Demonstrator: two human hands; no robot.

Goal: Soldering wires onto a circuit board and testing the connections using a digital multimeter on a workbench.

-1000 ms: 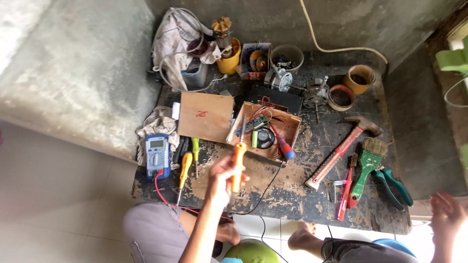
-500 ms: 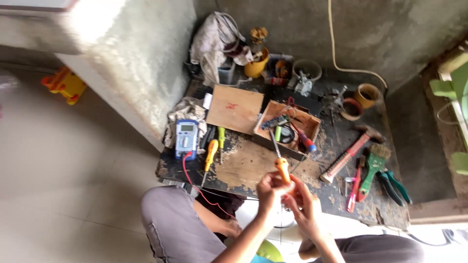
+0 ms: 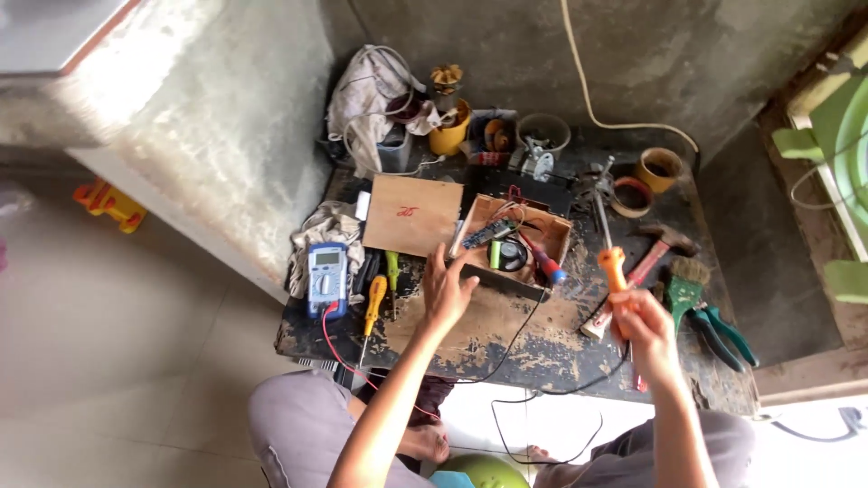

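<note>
My right hand [image 3: 644, 333] grips an orange-handled screwdriver [image 3: 611, 263], its shaft pointing up over the right part of the worn work table [image 3: 542, 348]. My left hand [image 3: 447, 291] is open, fingers spread, reaching toward the front edge of a small wooden box [image 3: 511, 242] that holds wires, a green part and a red-and-blue tool. A flat wooden board [image 3: 413, 214] lies left of the box. A blue multimeter [image 3: 326, 276] with a red lead lies at the table's left end, beside a yellow screwdriver [image 3: 373, 303].
A hammer [image 3: 647, 262], a green-handled brush [image 3: 685, 287] and green pliers [image 3: 723, 331] lie at the right. Pots, a yellow cup [image 3: 449, 134], tape rolls [image 3: 633, 194] and a cloth bundle [image 3: 366, 99] crowd the back. Concrete walls stand behind and to the left. My knees are below the table edge.
The orange screwdriver has passed from both hands at centre to my right hand alone, moved right. My left hand let go and reached forward to the wooden box.
</note>
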